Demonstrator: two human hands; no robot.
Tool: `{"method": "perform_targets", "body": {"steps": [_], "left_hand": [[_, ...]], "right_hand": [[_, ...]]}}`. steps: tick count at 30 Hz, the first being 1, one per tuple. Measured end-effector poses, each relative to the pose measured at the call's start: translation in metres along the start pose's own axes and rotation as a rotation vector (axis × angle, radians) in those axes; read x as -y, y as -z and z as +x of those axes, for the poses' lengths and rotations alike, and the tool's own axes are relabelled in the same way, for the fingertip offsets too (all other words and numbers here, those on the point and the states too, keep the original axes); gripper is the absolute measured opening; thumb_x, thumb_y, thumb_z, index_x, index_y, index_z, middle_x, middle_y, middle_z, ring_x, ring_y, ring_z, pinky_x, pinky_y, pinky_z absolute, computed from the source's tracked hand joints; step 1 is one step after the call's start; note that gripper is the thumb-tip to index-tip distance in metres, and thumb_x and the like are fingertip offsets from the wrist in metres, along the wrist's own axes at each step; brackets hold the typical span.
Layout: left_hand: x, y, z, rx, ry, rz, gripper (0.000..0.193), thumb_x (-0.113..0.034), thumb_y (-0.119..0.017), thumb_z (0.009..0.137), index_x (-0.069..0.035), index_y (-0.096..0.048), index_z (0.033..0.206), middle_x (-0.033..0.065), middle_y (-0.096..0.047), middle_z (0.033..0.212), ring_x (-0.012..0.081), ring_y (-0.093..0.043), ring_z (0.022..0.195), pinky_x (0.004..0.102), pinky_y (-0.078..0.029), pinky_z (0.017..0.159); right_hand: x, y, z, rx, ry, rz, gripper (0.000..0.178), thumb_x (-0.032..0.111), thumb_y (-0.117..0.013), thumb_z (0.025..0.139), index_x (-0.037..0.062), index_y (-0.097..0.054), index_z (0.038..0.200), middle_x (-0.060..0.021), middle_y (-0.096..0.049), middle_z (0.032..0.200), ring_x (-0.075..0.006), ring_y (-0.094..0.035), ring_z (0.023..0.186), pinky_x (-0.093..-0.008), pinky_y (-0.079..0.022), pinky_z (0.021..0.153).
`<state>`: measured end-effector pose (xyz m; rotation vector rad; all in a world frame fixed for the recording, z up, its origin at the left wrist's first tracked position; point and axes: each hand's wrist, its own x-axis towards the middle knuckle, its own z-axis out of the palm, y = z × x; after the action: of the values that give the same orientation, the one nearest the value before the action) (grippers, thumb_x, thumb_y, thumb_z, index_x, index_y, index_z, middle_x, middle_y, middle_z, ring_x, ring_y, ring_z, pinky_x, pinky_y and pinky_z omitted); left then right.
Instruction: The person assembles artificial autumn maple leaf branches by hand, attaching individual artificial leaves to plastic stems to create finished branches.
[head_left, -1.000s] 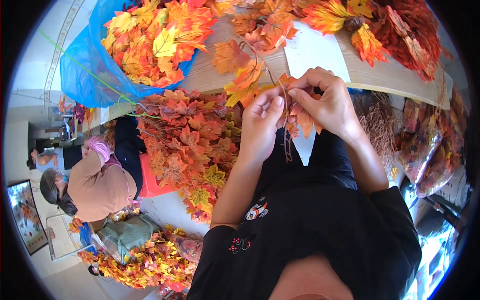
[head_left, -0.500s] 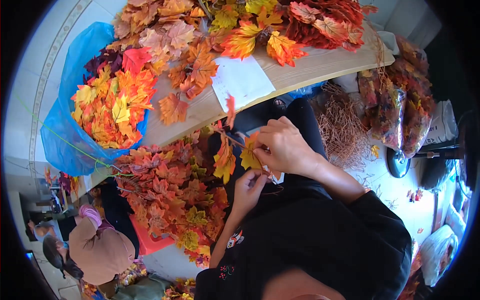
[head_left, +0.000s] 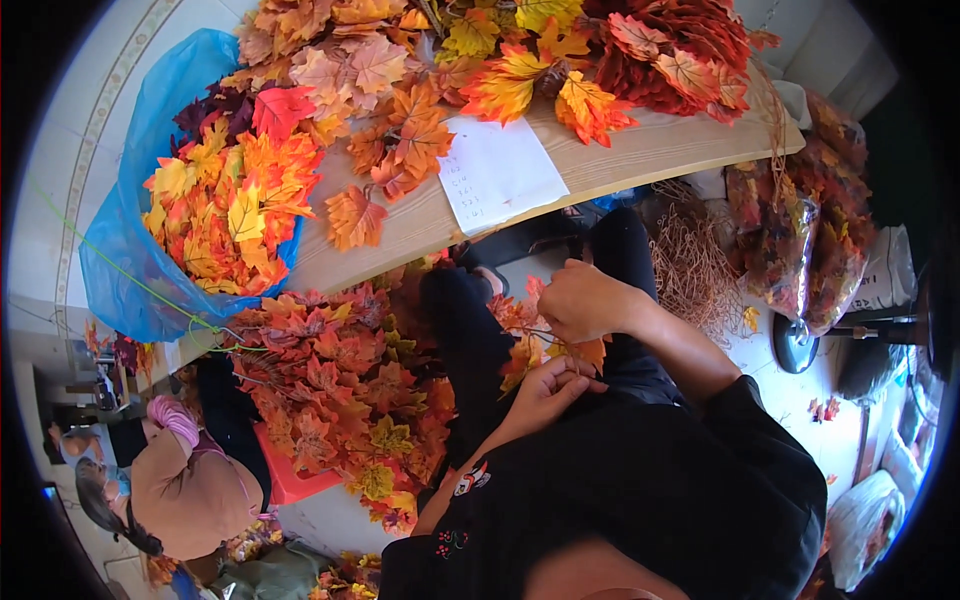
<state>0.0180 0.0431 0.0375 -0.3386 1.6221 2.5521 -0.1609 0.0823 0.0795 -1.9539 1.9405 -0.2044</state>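
Note:
Over my lap I hold a sprig of artificial maple leaves (head_left: 521, 357), orange, yellow and pinkish-red, with a thin stem. My left hand (head_left: 545, 395) is closed low on the sprig, thumb and fingers pinched together near the leaf bases. Just above it, my right hand (head_left: 588, 302) is curled in a fist around the upper stem, its fingertips mostly hidden from view. Left of my knees lies a big heap of red and orange leaf sprigs (head_left: 335, 390).
The wooden table (head_left: 690, 150) ahead bears piled leaves (head_left: 420, 125) and a handwritten paper sheet (head_left: 505, 180). A blue bag (head_left: 120, 245) of orange leaves hangs at its left. Brown wire stems (head_left: 690, 250) lie on the right. A co-worker (head_left: 195, 490) sits at lower left.
Both hands have shifted right with the sprig, and its leaves now bunch closer around my fingers. My view has tilted slightly, so the table sits lower and further right.

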Motion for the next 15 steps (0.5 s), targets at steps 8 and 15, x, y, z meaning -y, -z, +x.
{"method": "perform_targets", "body": {"steps": [8, 15], "left_hand": [[-0.012, 0.031, 0.015, -0.381, 0.002, -0.004, 0.025, -0.020, -0.043, 0.093, 0.002, -0.053, 0.099, 0.0147, -0.064, 0.083, 0.0110, -0.055, 0.054, 0.0203, -0.045, 0.053], [-0.012, 0.104, 0.058, -0.650, -0.115, -0.420, 0.017, -0.020, -0.047, 0.092, -0.005, -0.054, 0.094, 0.0135, -0.064, 0.088, 0.0052, -0.051, 0.051, 0.0173, -0.041, 0.047]], "right_hand": [[-0.020, 0.003, 0.026, -0.204, -0.171, -0.188, 0.015, 0.016, -0.059, 0.068, 0.0049, -0.063, 0.076, -0.0113, -0.060, 0.072, -0.0299, -0.057, 0.073, -0.0389, -0.043, 0.068], [-0.047, 0.103, 0.036, -0.887, -0.101, 0.085, 0.011, 0.013, -0.062, 0.076, 0.0042, -0.065, 0.082, -0.0115, -0.062, 0.082, -0.0270, -0.058, 0.080, -0.0353, -0.046, 0.073]]}}
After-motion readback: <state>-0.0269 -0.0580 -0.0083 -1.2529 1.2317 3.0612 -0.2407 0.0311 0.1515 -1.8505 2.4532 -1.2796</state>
